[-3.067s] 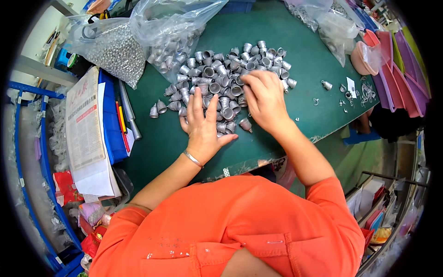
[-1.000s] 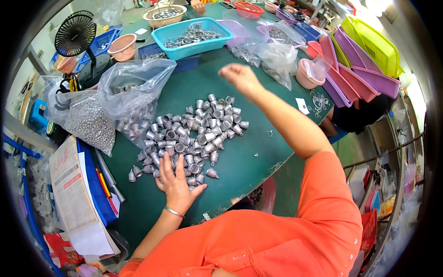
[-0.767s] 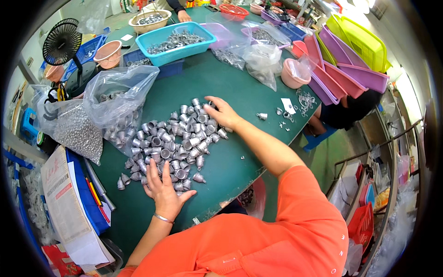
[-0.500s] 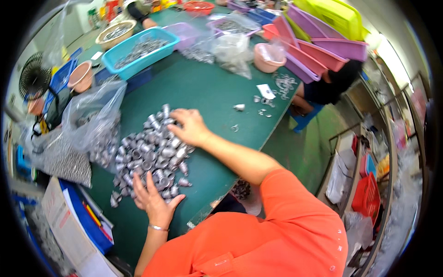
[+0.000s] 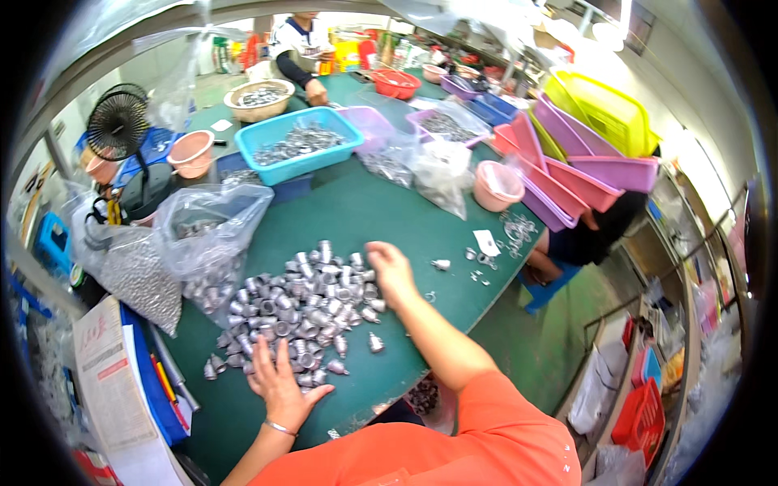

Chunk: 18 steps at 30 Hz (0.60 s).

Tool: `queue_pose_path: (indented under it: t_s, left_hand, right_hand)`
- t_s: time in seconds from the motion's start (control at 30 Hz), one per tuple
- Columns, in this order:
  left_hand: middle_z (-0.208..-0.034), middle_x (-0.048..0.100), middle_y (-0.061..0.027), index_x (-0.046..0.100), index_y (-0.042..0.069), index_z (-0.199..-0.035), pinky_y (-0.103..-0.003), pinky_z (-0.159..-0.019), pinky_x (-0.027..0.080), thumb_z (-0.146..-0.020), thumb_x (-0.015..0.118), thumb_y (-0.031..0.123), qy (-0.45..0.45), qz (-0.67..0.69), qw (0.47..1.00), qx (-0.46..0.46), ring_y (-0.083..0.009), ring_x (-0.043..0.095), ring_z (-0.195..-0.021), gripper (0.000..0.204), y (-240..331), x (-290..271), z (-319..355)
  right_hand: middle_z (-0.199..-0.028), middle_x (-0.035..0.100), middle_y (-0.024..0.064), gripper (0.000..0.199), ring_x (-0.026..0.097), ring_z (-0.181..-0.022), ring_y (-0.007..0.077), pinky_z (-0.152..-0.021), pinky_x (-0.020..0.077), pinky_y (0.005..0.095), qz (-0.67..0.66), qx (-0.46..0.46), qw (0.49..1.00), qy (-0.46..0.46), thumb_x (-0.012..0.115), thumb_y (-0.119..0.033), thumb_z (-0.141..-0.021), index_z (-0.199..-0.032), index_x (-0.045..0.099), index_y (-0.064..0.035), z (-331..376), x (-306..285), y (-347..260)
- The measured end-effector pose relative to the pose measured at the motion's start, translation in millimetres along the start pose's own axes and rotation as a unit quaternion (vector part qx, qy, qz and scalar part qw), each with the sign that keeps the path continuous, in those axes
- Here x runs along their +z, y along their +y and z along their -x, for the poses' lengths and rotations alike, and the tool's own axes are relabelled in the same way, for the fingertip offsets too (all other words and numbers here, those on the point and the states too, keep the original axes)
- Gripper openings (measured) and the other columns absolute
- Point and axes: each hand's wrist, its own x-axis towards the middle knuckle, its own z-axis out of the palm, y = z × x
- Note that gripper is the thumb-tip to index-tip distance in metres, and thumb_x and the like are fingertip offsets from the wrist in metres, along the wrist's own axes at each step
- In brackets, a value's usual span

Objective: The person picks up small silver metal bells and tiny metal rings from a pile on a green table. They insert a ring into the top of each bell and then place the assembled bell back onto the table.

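Lamp [image 5: 626, 16]: lit tube at upper right, burned out to white
Wall [image 5: 693, 93]: pale, brightest side of the room
Table [image 5: 332, 211]: evenly bright, shadows soft
Metal cups [image 5: 304, 304]: small highlights, edges slightly soft
Plastic bag [image 5: 217, 204]: whitish glare along folds
Right hand [image 5: 377, 263]: mildly blurred, fine detail lost
Overhead beam [image 5: 162, 24]: bowed by fisheye distortion
Corners: black, darkening inward at the rim

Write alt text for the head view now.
A person's left hand at the near edge and right hand at the right edge flank a pile of small metallic cups on a green table; beyond, a turquoise tub holds grey pieces.
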Motion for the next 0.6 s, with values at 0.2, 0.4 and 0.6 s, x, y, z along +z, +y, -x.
queue_pose_path:
  t_s: [0.2,0.4,0.6]
  left_hand:
    - [-0.147,0.009,-0.0196,0.029,0.011,-0.137,-0.067,-0.096,0.015,-0.047,0.081,0.054,-0.008,0.024,1.000,-0.009,-0.0383,0.010,-0.134,0.112,-5,-4,2]
    - [-0.145,0.009,-0.0209,0.028,0.012,-0.136,-0.067,-0.094,0.015,-0.048,0.082,0.052,-0.018,0.027,0.999,-0.012,-0.0410,0.013,-0.132,0.111,-3,-2,1]
    - [-0.146,0.009,-0.0179,0.047,0.014,-0.123,-0.066,-0.093,0.017,-0.052,0.080,0.052,-0.010,0.048,0.999,-0.001,-0.0379,0.012,-0.133,0.086,-3,3,0]
  right_hand:
    - [-0.087,0.059,0.0074,0.047,0.055,-0.075,0.0152,-0.064,0.0457,0.0328,-0.230,0.041,0.947,0.220,0.056,-0.006,-0.081,-0.125,0.038,-0.0054,-59,-131,-31]
    - [-0.067,0.054,0.0044,0.007,0.047,-0.053,0.0133,-0.044,0.0357,0.0249,-0.168,-0.018,0.907,0.385,0.051,-0.009,-0.078,-0.074,0.054,-0.0037,-96,-322,-67]
    - [-0.068,0.055,0.0043,0.009,0.048,-0.051,0.0151,-0.045,0.0321,0.0278,-0.157,0.013,0.828,0.538,0.053,-0.011,-0.075,-0.069,0.051,-0.0054,-93,-487,-48]
